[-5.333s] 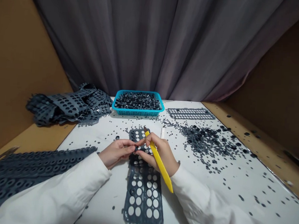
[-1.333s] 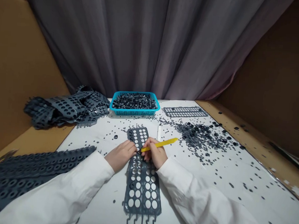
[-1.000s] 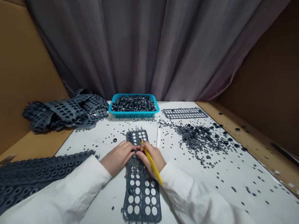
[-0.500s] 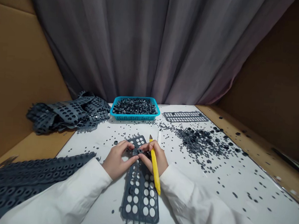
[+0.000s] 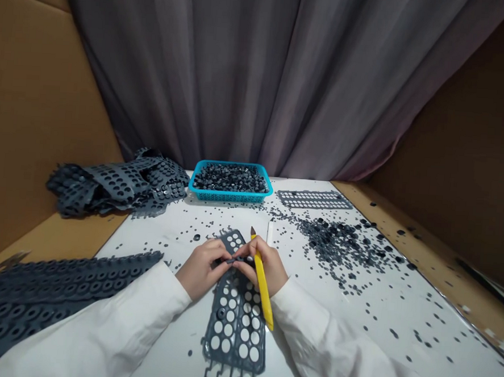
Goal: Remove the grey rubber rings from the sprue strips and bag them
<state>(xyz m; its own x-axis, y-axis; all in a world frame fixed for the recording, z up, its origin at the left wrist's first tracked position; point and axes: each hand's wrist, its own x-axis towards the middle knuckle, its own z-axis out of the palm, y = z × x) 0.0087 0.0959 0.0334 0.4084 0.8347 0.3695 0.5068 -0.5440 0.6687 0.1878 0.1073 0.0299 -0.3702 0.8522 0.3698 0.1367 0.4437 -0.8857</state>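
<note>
My left hand [image 5: 203,268] and my right hand [image 5: 270,269] meet over a dark rubber sheet [image 5: 238,313] with rows of round holes. Between their pinched fingertips is a small dark rubber piece [image 5: 231,261], partly hidden by the fingers. My right hand also keeps a yellow pen-like tool [image 5: 263,286] with a dark pointed tip against its fingers, tip pointing away from me. A small dark ring [image 5: 221,313] rests on the punched sheet, whose near edge has several hooked tabs.
A blue basket [image 5: 230,197] full of small dark pieces stands at the back. Left are crumpled perforated sheets [image 5: 115,183] and a stack of ringed strips [image 5: 70,291]. Another punched sheet [image 5: 315,200] lies back right, near a heap of dark discs [image 5: 343,239].
The small rubber piece has tilted edge-on between my fingertips, and both hands have closed in around it. The view has shifted slightly. The yellow tool stays in my right hand.
</note>
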